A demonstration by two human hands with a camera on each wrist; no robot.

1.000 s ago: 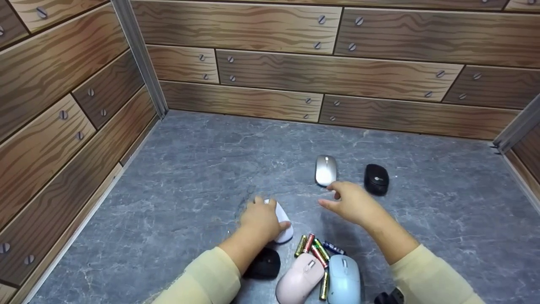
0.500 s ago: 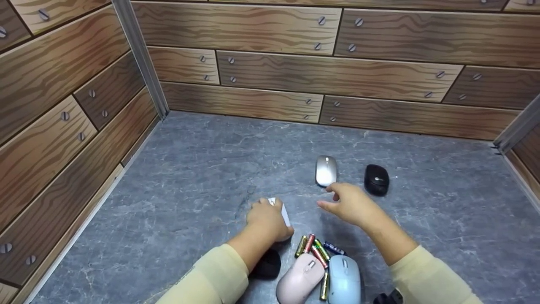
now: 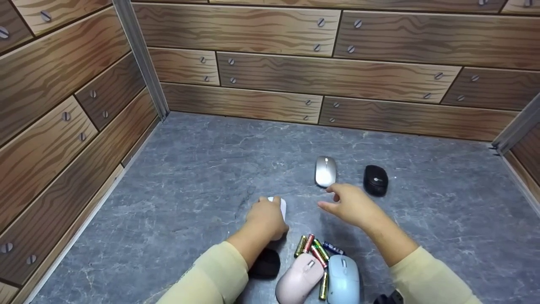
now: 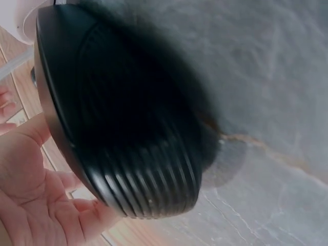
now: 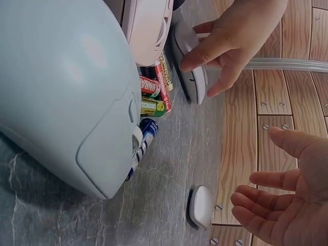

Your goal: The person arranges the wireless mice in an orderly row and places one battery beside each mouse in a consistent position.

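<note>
My left hand [image 3: 265, 218] grips a white computer mouse [image 3: 283, 207] on the grey marbled surface, fingers over its left side and thumb near its rear. The right wrist view shows the mouse [image 5: 187, 59] from the side, with the thumb along it. Much of it is hidden under the hand from above. My right hand [image 3: 352, 204] hovers with relaxed, spread fingers and holds nothing. Just beyond its fingertips lies a silver mouse [image 3: 325, 171]. Below my left wrist sits a black mouse [image 3: 266, 265], which fills much of the left wrist view.
A pink mouse [image 3: 297, 280] and a light blue mouse [image 3: 344, 278] lie at the front, with several batteries [image 3: 316, 249] around them. Another black mouse [image 3: 375, 180] is at the back right. Wood-patterned walls [image 3: 253, 71] rise at the back and sides.
My left hand has shifted slightly right and closed further over the white mouse, turning it to point straighter away from me. The right hand has stayed nearly still.
</note>
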